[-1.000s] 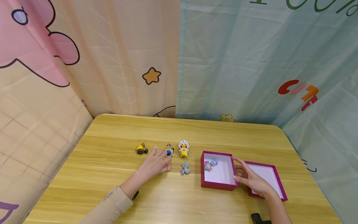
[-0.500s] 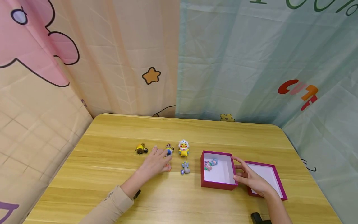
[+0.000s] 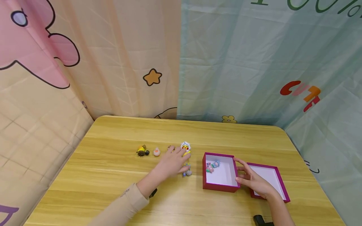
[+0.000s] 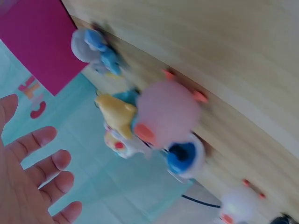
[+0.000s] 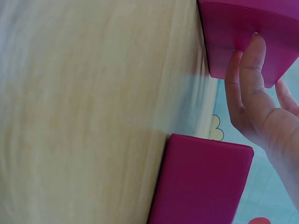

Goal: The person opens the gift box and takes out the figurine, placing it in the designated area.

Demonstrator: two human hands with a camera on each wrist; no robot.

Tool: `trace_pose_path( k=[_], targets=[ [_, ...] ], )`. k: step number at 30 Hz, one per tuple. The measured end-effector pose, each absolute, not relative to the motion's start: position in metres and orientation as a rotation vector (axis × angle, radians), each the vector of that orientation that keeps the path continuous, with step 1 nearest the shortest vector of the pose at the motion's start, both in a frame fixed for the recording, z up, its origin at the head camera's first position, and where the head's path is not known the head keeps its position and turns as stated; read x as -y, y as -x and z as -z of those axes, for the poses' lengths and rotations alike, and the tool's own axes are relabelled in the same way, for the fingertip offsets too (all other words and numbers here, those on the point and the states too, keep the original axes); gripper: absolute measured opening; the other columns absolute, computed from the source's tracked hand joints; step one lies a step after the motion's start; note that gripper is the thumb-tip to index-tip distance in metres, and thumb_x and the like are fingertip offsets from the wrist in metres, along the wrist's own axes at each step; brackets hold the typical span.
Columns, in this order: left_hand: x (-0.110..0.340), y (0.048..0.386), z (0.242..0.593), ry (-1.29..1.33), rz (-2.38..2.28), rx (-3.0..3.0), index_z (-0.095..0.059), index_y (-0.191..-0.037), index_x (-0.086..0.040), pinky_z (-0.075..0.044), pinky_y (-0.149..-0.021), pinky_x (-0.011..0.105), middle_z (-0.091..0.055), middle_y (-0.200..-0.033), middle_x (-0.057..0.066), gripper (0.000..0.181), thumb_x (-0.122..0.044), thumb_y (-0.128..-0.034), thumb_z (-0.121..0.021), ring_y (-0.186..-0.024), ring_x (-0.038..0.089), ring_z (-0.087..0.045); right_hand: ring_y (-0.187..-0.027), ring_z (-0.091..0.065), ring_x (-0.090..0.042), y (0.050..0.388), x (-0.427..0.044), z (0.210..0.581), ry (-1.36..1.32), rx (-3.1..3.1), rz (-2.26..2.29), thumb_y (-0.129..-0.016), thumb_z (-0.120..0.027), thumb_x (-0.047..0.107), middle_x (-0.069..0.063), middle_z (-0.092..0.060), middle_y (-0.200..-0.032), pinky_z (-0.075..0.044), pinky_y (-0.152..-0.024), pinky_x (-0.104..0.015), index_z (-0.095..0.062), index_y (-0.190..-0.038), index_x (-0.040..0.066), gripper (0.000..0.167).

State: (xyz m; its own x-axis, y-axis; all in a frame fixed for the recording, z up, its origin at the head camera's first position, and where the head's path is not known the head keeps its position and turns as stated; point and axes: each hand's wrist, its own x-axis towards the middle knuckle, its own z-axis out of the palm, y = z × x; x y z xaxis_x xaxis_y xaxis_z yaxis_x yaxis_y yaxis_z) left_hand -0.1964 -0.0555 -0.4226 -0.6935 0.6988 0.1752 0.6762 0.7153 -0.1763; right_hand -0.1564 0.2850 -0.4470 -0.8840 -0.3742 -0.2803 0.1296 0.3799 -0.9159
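In the head view my left hand reaches over the toy figures with spread fingers. It partly covers a yellow figure with a white hood and a grey-blue figure. The left wrist view shows the fingers relaxed and holding nothing, beside a pink toy duck and a blue-and-white figure. The forearm hides this duck in the head view. My right hand touches the right wall of a magenta box, its fingers against the outside. Two small figures lie inside the box.
A magenta box lid with a white inside lies right of the box, under the right hand. A paler duck and a yellow-and-brown figure stand at the left. Printed curtains hang behind the table.
My left hand has moved right, from above the ducks and the blue figure towards the yellow and grey-blue figures. The paler duck now shows. My right hand keeps its place at the box.
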Motion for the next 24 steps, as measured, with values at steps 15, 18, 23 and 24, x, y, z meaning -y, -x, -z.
trace_pose_path(
  k=[15, 18, 23, 24],
  targets=[
    [-0.01, 0.194, 0.431, 1.195, -0.043, 2.608, -0.055, -0.118, -0.023, -0.034, -0.092, 0.035, -0.052, -0.11, -0.005, 0.036, -0.043, -0.0899, -0.046, -0.103, 0.014, -0.046, -0.118, -0.037, -0.049, 0.157, -0.286, 0.449, 0.235, -2.214, 1.505, -0.089, -0.058, 0.017, -0.032, -0.02, -0.137, -0.045, -0.09, -0.041, -0.009, -0.145, 0.017, 0.075],
    [-0.021, 0.193, 0.435, 1.219, -0.073, 2.575, -0.054, -0.116, -0.025, -0.034, -0.089, 0.032, -0.052, -0.11, -0.007, 0.033, -0.043, -0.0901, -0.045, -0.101, 0.012, -0.045, -0.118, -0.037, -0.048, 0.157, -0.286, 0.449, 0.225, -2.205, 1.512, -0.089, -0.058, 0.017, -0.032, -0.02, -0.137, -0.045, -0.09, -0.04, -0.008, -0.145, 0.017, 0.075],
    [-0.038, 0.193, 0.438, 1.251, -0.144, 2.558, -0.053, -0.119, -0.027, -0.034, -0.091, 0.031, -0.053, -0.112, -0.008, 0.036, -0.046, -0.0907, -0.043, -0.102, 0.011, -0.045, -0.118, -0.036, -0.047, 0.157, -0.286, 0.449, 0.203, -2.188, 1.528, -0.089, -0.058, 0.017, -0.03, -0.02, -0.138, -0.044, -0.091, -0.041, -0.009, -0.146, 0.017, 0.075],
    [-0.041, 0.193, 0.439, 1.256, -0.154, 2.563, -0.053, -0.12, -0.027, -0.034, -0.092, 0.032, -0.053, -0.114, -0.008, 0.037, -0.046, -0.0909, -0.043, -0.104, 0.011, -0.045, -0.118, -0.037, -0.048, 0.157, -0.286, 0.45, 0.215, -2.187, 1.528, -0.089, -0.058, 0.017, -0.031, -0.019, -0.138, -0.044, -0.091, -0.042, -0.008, -0.146, 0.016, 0.075]
  ],
)
